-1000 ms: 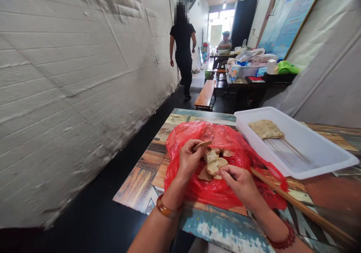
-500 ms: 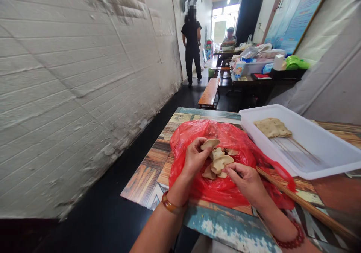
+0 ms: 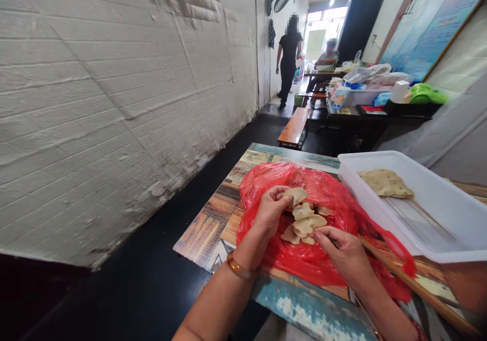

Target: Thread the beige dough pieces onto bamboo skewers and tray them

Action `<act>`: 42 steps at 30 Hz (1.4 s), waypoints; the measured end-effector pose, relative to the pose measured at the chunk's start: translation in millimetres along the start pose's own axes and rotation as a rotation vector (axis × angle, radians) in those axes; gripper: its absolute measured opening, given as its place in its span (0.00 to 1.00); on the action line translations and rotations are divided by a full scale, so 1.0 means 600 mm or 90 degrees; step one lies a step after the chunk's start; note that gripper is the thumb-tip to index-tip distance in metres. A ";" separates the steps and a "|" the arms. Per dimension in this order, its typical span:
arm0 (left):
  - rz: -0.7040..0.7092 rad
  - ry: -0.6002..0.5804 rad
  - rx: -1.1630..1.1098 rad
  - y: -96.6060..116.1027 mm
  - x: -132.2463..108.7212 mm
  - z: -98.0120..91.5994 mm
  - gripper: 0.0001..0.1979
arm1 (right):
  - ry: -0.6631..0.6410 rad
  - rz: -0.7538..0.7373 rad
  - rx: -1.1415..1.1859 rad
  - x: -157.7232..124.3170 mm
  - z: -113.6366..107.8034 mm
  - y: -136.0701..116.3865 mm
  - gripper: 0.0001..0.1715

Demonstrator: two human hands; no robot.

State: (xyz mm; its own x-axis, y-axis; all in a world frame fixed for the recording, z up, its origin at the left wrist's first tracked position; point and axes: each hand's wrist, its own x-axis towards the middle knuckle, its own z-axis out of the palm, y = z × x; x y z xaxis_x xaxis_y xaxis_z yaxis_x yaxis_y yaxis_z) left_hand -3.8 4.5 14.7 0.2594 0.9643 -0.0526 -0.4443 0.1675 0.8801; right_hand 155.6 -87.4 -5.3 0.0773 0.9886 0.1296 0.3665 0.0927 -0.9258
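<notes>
My left hand [image 3: 272, 209] pinches a flat, beige food slice [image 3: 297, 195] between thumb and fingers. Several similar slices [image 3: 309, 224] lie just below it, over an open red plastic bag [image 3: 266, 178]. Closed at the edge of the front slice is my right hand [image 3: 342, 252], its thumb and fingertips pressed together. A thin bamboo skewer [image 3: 366, 313] shows below that wrist and lines up with the pinch; its middle is hidden by the hand. To the right, a white plastic tub [image 3: 449, 189] holds skewered beige slices [image 3: 386, 182] with their sticks pointing toward me.
A bundle of thin sticks [image 3: 426, 285] lies on the bag's right side. The patterned table [image 3: 205, 229] stands near a white brick-pattern wall [image 3: 114, 102]. Beyond are an orange bench [image 3: 294, 125], a cluttered table, a person in black walking [image 3: 289, 52] and a seated person [image 3: 327, 59].
My view has turned a little left, so the scene sits further right. The walking person is farther off. Both hands keep nearly the same grip over the bag.
</notes>
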 end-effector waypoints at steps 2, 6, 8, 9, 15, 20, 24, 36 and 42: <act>-0.007 0.015 -0.013 0.000 0.000 0.001 0.19 | 0.001 -0.005 -0.002 0.000 0.000 0.000 0.14; -0.007 0.024 -0.033 0.001 0.001 0.004 0.18 | 0.004 -0.012 -0.007 0.000 -0.002 -0.005 0.12; -0.007 0.034 -0.032 0.001 0.001 0.005 0.17 | 0.001 -0.014 -0.015 0.000 -0.002 -0.007 0.13; -0.008 0.039 -0.032 0.001 0.001 0.005 0.17 | 0.001 -0.015 -0.018 0.000 -0.002 -0.007 0.13; -0.016 0.046 -0.065 0.000 0.002 0.003 0.17 | -0.006 -0.017 -0.025 0.001 0.000 0.002 0.14; -0.020 0.026 -0.087 -0.002 0.004 0.000 0.15 | -0.006 -0.030 -0.022 0.001 0.000 0.005 0.14; -0.022 0.025 -0.098 -0.004 0.005 -0.001 0.14 | -0.013 -0.037 -0.029 0.002 -0.001 0.007 0.15; -0.048 0.022 -0.107 -0.006 0.001 0.001 0.15 | -0.014 -0.056 -0.031 0.003 0.000 0.016 0.17; 0.013 0.026 -0.035 -0.009 -0.002 0.005 0.15 | -0.013 -0.025 0.006 0.002 0.004 0.018 0.18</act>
State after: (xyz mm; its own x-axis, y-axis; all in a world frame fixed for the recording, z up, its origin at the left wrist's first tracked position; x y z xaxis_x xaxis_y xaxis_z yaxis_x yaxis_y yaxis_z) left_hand 1.2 1.6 11.3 0.2151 0.9751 -0.0544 -0.4955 0.1570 0.8543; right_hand 157.5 -84.8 -16.3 0.0440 0.9863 0.1590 0.3608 0.1327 -0.9232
